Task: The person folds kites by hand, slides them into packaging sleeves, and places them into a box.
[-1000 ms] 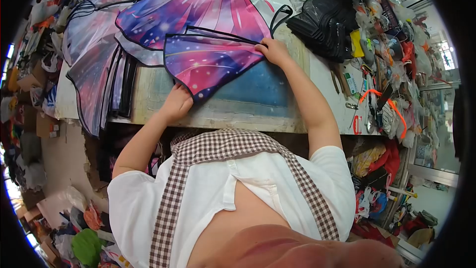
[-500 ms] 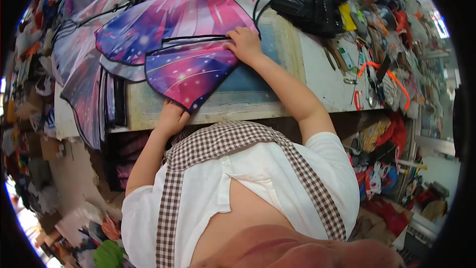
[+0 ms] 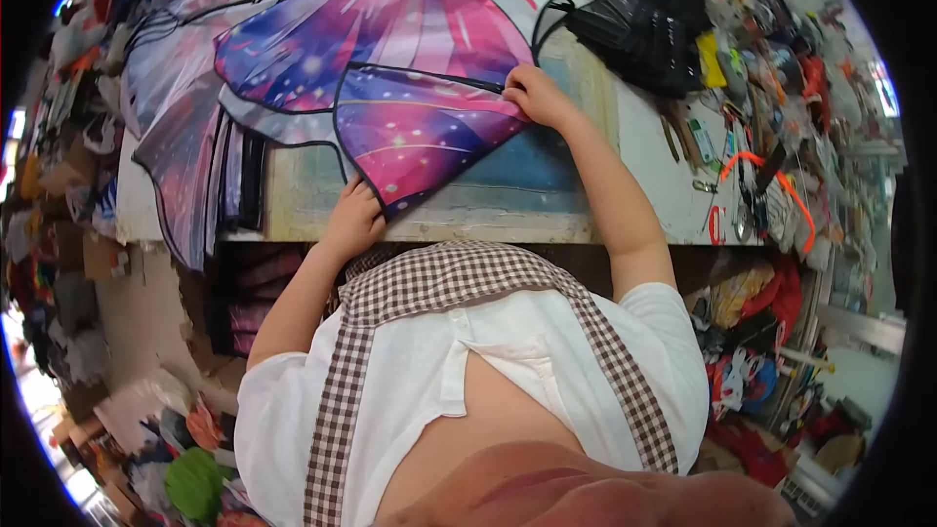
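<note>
1. The panel (image 3: pixel 429 127) lies on the table (image 3: pixel 639 171), between my hands.
2. My right hand (image 3: pixel 535 96) pinches the panel's right end.
3. My left hand (image 3: pixel 353 220) is at its near corner; I cannot tell whether it pinches.
4. Progress, in my judgement: partway. The far cloth (image 3: pixel 410 20) lies spread, overlapped by the panel, which is not yet released.
</note>
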Action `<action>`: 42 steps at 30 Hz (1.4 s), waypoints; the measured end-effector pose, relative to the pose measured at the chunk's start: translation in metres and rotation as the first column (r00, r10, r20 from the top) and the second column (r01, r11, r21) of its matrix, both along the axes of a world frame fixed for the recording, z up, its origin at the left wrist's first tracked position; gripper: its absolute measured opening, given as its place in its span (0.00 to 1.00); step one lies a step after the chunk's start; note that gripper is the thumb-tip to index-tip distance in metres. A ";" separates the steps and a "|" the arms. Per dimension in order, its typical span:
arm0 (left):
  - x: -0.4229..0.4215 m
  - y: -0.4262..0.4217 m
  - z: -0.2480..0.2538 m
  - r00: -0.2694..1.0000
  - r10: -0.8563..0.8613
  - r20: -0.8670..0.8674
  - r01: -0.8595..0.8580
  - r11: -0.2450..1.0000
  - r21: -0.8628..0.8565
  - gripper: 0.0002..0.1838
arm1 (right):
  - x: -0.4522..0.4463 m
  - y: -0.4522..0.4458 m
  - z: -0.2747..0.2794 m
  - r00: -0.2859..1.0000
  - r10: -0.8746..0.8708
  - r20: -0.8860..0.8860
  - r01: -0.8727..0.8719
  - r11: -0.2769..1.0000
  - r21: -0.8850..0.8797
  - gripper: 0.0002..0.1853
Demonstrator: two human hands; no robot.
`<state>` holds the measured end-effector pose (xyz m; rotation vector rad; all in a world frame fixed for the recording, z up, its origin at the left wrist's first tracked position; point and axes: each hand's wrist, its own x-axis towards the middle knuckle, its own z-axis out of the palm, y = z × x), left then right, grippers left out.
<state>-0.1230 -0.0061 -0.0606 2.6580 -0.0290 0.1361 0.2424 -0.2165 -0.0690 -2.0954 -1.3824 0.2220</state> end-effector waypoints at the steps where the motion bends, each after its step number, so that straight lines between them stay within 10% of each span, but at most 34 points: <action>1: -0.002 0.001 -0.001 1.000 0.010 0.020 -0.010 1.000 0.003 0.16 | -0.001 0.000 -0.002 0.999 0.025 -0.042 -0.023 0.999 0.043 0.07; 12: -0.015 0.023 0.004 0.979 0.129 0.159 -0.133 0.991 0.019 0.14 | -0.003 -0.020 0.005 0.955 0.163 -0.247 -0.146 0.985 0.087 0.04; 15: -0.009 0.040 -0.002 0.795 0.598 -0.098 -0.554 0.652 -0.518 0.12 | 0.000 -0.023 0.005 0.928 0.146 -0.343 -0.139 0.989 0.044 0.04; 18: 0.021 0.061 0.032 0.685 0.726 0.069 -0.585 0.603 -0.542 0.10 | 0.001 -0.024 0.004 0.933 0.173 -0.315 -0.161 0.985 0.062 0.04; 22: 0.078 0.061 0.046 0.877 0.393 0.278 -0.363 0.919 -0.154 0.18 | -0.002 -0.025 0.007 0.920 0.145 -0.365 -0.147 0.989 0.022 0.04; 26: 0.108 0.016 0.019 0.980 0.199 0.018 -0.195 0.932 0.306 0.34 | -0.006 -0.026 0.011 0.946 0.160 -0.280 -0.164 0.986 0.010 0.03; 30: 0.100 -0.002 -0.014 0.959 0.245 0.139 -0.278 0.904 0.325 0.41 | -0.030 -0.001 0.029 0.997 -0.020 0.074 0.040 0.960 -0.276 0.08; 36: 0.098 -0.002 -0.012 0.959 0.263 0.102 -0.281 0.914 0.292 0.43 | -0.071 0.188 0.018 0.963 -0.197 0.183 0.178 0.977 0.117 0.34; 42: 0.097 -0.004 -0.003 0.957 0.288 0.038 -0.288 0.919 0.270 0.42 | -0.031 0.306 0.003 0.894 -0.317 0.317 0.330 0.944 0.011 0.36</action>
